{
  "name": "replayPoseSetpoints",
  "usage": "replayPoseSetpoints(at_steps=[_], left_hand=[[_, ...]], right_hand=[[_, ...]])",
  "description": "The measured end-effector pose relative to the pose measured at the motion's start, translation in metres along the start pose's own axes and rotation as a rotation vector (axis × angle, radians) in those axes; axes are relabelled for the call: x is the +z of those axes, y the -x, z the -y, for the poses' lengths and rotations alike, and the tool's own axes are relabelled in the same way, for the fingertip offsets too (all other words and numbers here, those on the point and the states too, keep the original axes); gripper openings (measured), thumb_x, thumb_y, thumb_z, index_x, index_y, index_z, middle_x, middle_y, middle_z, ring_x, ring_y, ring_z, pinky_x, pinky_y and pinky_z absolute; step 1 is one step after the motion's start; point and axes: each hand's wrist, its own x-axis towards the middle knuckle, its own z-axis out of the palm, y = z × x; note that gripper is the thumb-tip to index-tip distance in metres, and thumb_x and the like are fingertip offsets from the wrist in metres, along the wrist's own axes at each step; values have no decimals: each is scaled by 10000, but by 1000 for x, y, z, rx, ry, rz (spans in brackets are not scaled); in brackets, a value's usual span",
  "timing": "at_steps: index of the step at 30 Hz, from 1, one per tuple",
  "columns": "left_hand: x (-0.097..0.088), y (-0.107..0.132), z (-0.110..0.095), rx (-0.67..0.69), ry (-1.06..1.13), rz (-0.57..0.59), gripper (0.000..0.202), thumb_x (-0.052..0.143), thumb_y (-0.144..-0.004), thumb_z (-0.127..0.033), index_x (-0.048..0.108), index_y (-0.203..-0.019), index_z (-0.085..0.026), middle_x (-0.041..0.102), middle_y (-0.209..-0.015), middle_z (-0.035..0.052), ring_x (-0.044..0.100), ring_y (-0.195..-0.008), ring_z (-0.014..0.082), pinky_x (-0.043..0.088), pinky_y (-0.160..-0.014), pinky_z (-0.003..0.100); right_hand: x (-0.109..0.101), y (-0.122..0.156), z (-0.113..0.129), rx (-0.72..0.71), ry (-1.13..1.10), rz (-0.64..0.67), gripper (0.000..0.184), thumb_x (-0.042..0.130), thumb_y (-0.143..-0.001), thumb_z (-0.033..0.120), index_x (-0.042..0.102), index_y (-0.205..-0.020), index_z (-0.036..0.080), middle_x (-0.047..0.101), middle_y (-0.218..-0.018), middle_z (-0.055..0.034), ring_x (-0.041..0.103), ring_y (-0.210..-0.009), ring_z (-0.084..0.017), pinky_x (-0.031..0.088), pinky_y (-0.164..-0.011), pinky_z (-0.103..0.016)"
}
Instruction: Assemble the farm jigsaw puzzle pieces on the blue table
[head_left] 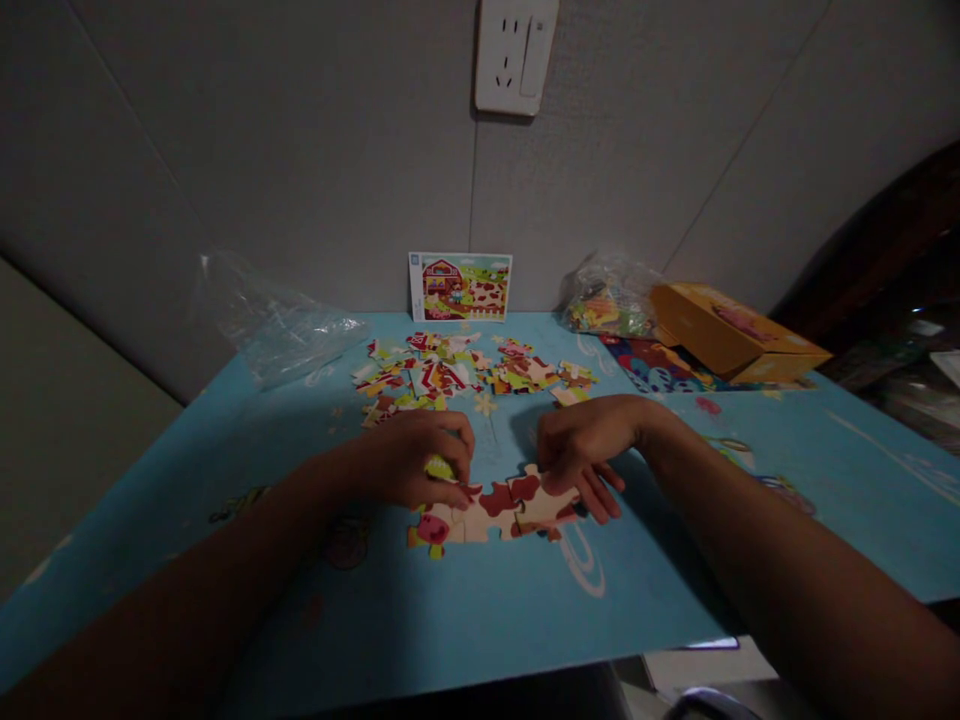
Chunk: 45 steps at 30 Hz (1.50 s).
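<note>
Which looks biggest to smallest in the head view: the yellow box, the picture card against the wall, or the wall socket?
1. yellow box
2. picture card
3. wall socket, close to the card in apparent area, so that order is unsure.

I saw the joined puzzle pieces (495, 508) on the table (480, 620), loose pieces (465, 372) behind them, a reference card (460, 287) against the wall, a plastic bag (281, 325) left, a box (731, 332) right.
</note>
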Motion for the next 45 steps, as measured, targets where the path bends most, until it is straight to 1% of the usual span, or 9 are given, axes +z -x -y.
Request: replayPoseSetpoints(at_steps=[5, 10, 16, 21, 27, 30, 35, 41, 45], left_hand=[[0, -1, 0, 9, -8, -7, 110, 784, -741, -315, 734, -739, -217, 656, -927, 18, 615, -772, 117, 426, -717, 240], [0, -1, -1, 6, -41, 0, 123, 779, -748, -316, 722, -734, -208, 654, -921, 16, 614, -781, 121, 427, -727, 243], [-1, -1, -2, -1, -47, -3, 119, 783, -741, -307, 725, -725, -204, 655, -911, 22, 612, -775, 122, 423, -713, 240], [1, 0, -1, 10, -58, -2, 131, 782, -745, -314, 724, -728, -198, 648, -904, 20, 608, -763, 117, 422, -710, 242], [2, 0, 1, 31, -68, -12, 136, 793, -738, -297, 714, -725, -188, 636, -896, 8, 604, -755, 101, 413, -711, 234], [2, 0, 1, 26, -73, -7, 136, 794, -738, -304, 719, -728, -191, 636, -898, 11, 604, -761, 104, 413, -711, 233], [2, 0, 1, 13, -73, -4, 125, 772, -760, -298, 721, -726, -190, 639, -910, 19, 603, -768, 110, 420, -724, 237], [1, 0, -3, 9, -63, -34, 120, 736, -784, -278, 694, -771, -166, 648, -880, 28, 597, -753, 115, 414, -704, 242], [3, -4, -3, -174, 51, -195, 291, 717, -785, -319, 650, -1023, -165, 677, -909, 20, 516, -558, 61, 379, -556, 208]], right_hand=[[-1, 0, -2, 22, 43, 11, 454, 625, -774, 531, 623, -630, 101, 700, -599, -78, 652, -493, -145, 423, -392, -185], [-1, -1, -3, 52, 58, -23, 387, 606, -788, 453, 620, -639, 96, 700, -601, -80, 648, -494, -140, 417, -388, -179], [-1, -1, -2, 64, 60, -49, 346, 607, -764, 442, 603, -649, 115, 681, -560, -57, 635, -467, -150, 448, -396, -202], [-1, -3, 0, 83, 82, -85, 395, 606, -741, 477, 581, -578, 118, 651, -506, -60, 597, -418, -145, 451, -391, -218], [-3, -6, -3, 63, 85, -101, 366, 597, -737, 422, 597, -554, 105, 635, -478, -52, 577, -392, -133, 433, -366, -202], [-3, -3, -5, -28, 48, -105, 372, 628, -734, 432, 591, -543, 114, 617, -452, -31, 552, -368, -115, 421, -366, -187], [0, 0, -5, -276, -73, -47, 394, 737, -695, 477, 598, -603, 120, 613, -468, -4, 564, -391, -108, 425, -396, -181], [-1, -11, -4, -455, -86, -275, 334, 695, -775, 429, 630, -685, 114, 618, -517, 18, 567, -425, -81, 428, -427, -165], [-2, -15, 0, -594, -110, -413, 327, 687, -792, 434, 634, -726, 118, 649, -572, 8, 565, -432, -69, 382, -394, -155]])
